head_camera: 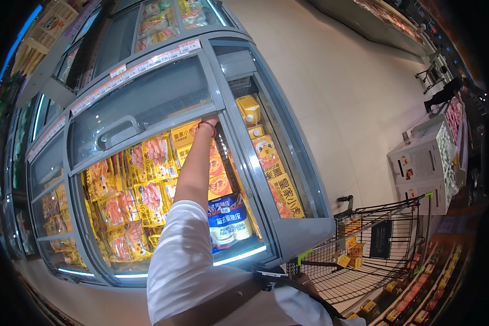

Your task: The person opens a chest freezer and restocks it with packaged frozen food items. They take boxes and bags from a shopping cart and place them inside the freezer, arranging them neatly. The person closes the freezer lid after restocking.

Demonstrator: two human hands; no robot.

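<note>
My left arm stretches into a glass-topped chest freezer (277, 228). A red bracelet circles the wrist, and my left hand (212, 118) is at the frame of the sliding glass lid (146, 98), its fingers mostly hidden. Beneath the forearm stand yellow and orange food boxes (218, 165). Closer to me lies a blue and white bag of egg tart skins (230, 222). Yellow bags of frozen meat products (153, 197) fill the left part. At the near end of a wire shopping cart (350, 281), my right hand (302, 278) shows only partly, dim beside my body; its grip is unclear.
Several small yellow cartons (350, 254) lie in the cart. More boxes (271, 163) sit under the freezer's right-hand glass. A white printed display box (417, 167) stands beyond the cart, near shelves of packaged goods (415, 293). Tiled floor (330, 102) runs along the freezer. A person (444, 93) is far off.
</note>
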